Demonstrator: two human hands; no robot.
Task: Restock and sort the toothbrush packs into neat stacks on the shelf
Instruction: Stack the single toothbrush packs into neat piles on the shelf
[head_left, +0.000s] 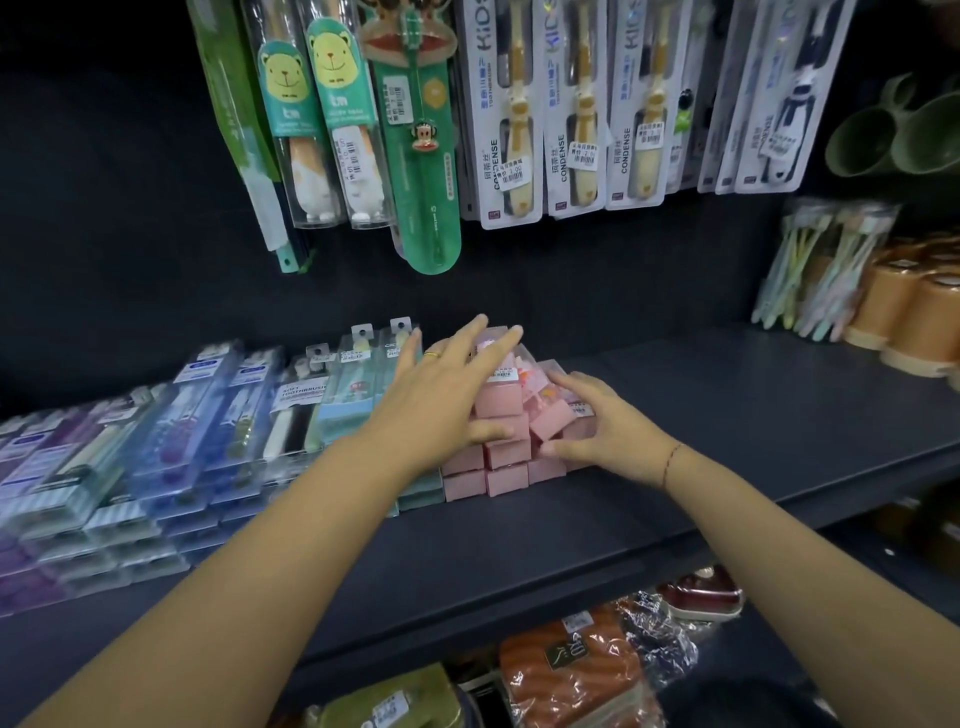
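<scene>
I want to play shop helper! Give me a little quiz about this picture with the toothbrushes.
1. True or false: the left hand lies with straight fingers on top of the pink packs.
2. Pick one: which hand wears the gold ring? A) the left, B) the right, C) neither.
3. Fill the gap: in the picture, the blue packs lie to the ___ of the pink packs.

Key: 1 true; 2 A; 3 left.
</scene>
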